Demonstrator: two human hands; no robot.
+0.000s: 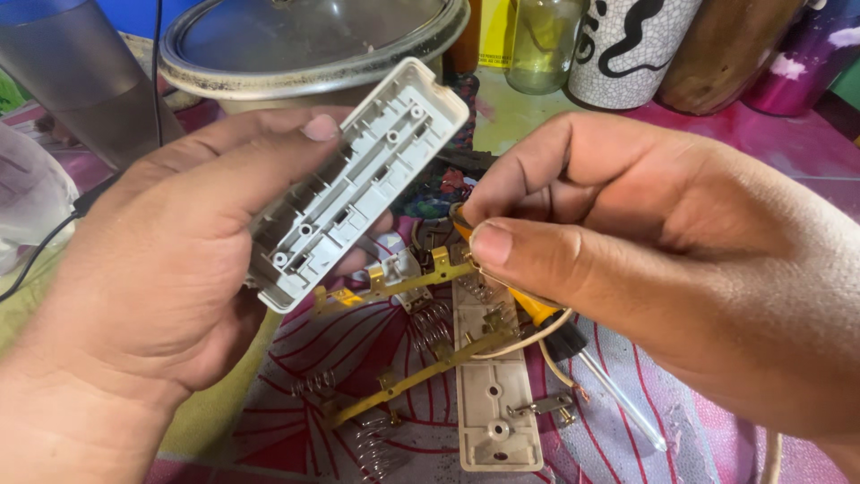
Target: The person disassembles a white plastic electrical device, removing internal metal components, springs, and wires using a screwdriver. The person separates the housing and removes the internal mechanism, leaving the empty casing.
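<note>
My left hand [152, 269] holds a grey-white plastic casing half [358, 179] of a power strip, its ribbed inside facing me and tilted up to the right. My right hand [663, 260] pinches the end of a brass contact strip [403, 278] with thumb and forefinger, just below the casing. Under the hands lies the other casing half [493, 394], flat on the cloth. A second brass strip [421, 376] with metal springs [430, 323] lies across it. A screwdriver with a yellow and black handle [546, 318] rests beneath my right hand.
A patterned red and pink cloth [322, 358] covers the table. At the back stand a pot with a glass lid [305, 45], a grey tumbler [81, 72], a glass jar [542, 40], a white patterned cup [627, 45] and a purple vessel [806, 54]. A black cable [45, 242] runs at left.
</note>
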